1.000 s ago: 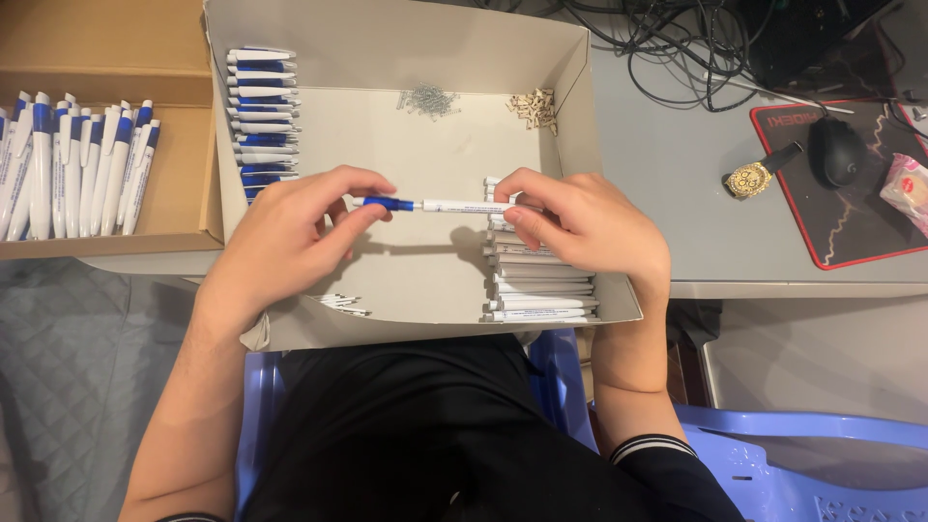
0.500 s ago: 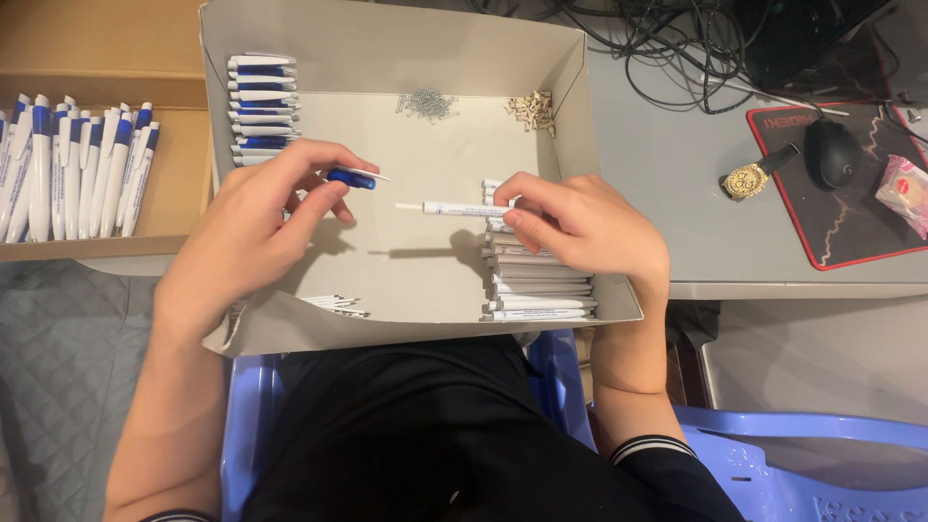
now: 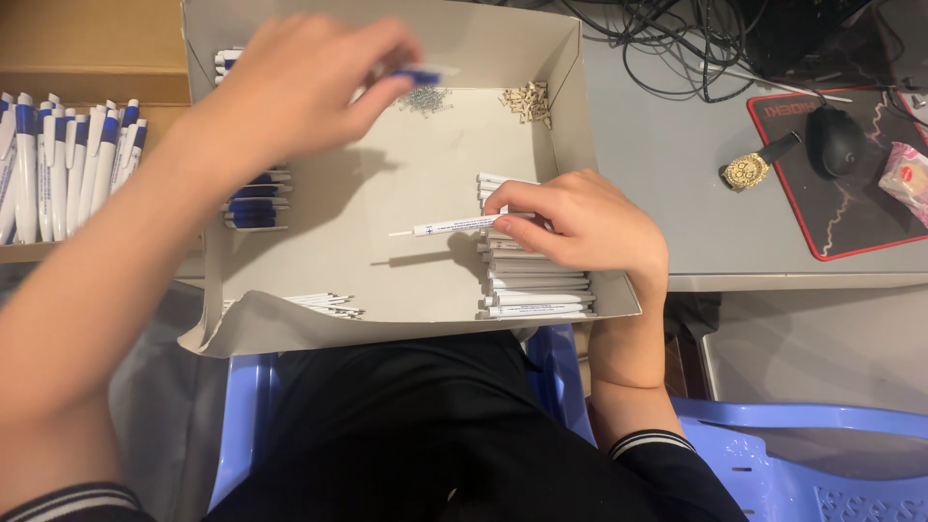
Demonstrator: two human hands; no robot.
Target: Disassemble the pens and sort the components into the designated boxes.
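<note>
My right hand (image 3: pixel 580 220) pinches a white pen barrel (image 3: pixel 454 227) level over the cardboard box (image 3: pixel 570 116), its thin tip pointing left. Under that hand lies a stack of white barrels (image 3: pixel 532 290). My left hand (image 3: pixel 290 87), blurred, is raised over the box's far left and holds a small blue pen part (image 3: pixel 418 74) between its fingertips, close to a pile of small springs (image 3: pixel 423 99). A row of blue parts (image 3: pixel 253 208) lies along the box's left wall, partly hidden by my left arm.
A second box at the left holds several blue-and-white pens (image 3: pixel 68 164). Small tan pieces (image 3: pixel 528 101) lie at the box's far right, thin refills (image 3: pixel 324 303) near its front. On the grey desk are a gold watch (image 3: pixel 749 170), a black mouse (image 3: pixel 836 140), cables. Blue plastic chairs (image 3: pixel 802 454) below.
The two hands pulled the pen apart. My left hand carried the blue part up and away toward the springs at the back; my right hand kept the white barrel over the stack.
</note>
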